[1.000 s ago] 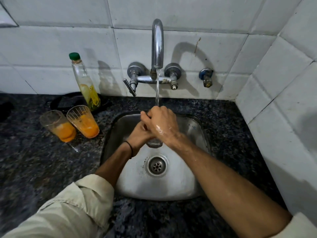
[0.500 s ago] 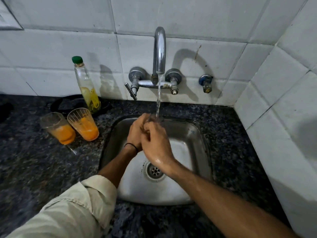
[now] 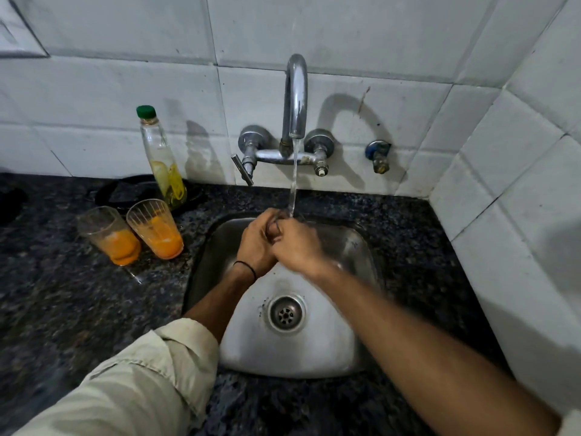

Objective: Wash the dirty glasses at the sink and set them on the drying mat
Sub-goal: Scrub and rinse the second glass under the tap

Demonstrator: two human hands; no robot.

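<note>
Over the steel sink point(image 3: 361, 247), my left hand point(image 3: 254, 243) and my right hand point(image 3: 298, 247) are clasped together around a clear glass point(image 3: 279, 216). Only a bit of its rim shows between my fingers, right where the water stream point(image 3: 294, 184) from the tap point(image 3: 295, 99) lands. Two dirty glasses with orange residue stand upright on the counter to the left of the sink, one at the far left point(image 3: 108, 234) and one nearer the sink point(image 3: 155, 229).
A clear bottle with a green cap point(image 3: 163, 165) stands behind the dirty glasses, in front of a flat black object point(image 3: 132, 190). The drain point(image 3: 286, 313) lies below my hands. Dark granite counter point(image 3: 63, 309) surrounds the sink; a tiled wall point(image 3: 518, 215) rises close on the right.
My hands have lifted the glass up and back to the far edge of the sink, under the stream. The glass bottom that showed below my hands is now hidden. The view has tilted.
</note>
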